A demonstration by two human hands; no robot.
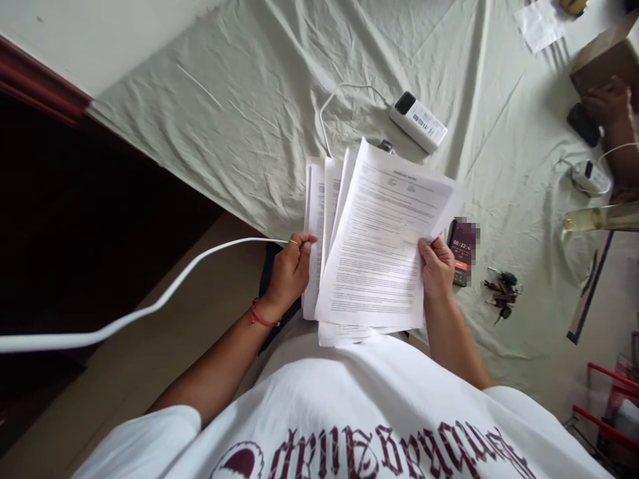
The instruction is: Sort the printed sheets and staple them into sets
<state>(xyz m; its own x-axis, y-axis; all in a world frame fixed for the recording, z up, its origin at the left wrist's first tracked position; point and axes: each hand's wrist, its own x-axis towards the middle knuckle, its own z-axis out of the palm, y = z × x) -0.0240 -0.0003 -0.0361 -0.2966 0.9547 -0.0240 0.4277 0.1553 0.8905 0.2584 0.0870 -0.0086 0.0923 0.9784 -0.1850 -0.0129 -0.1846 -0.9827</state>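
Note:
Several loose printed sheets fan out between my two hands, just in front of my shirt. My left hand, with a ring and a red wrist string, pinches the left edge of the rear sheets. On the other side my right hand grips the right edge of the front sheet, thumb on top of the page. That front page is tilted and covers most of those behind it. Its upper right corner curls. The print is too small to read.
A white power bank with a cable lies beyond the sheets. Right of my hand are a phone showing a timer and a bunch of keys. Another person's hand is near a cardboard box. A white cable crosses at left.

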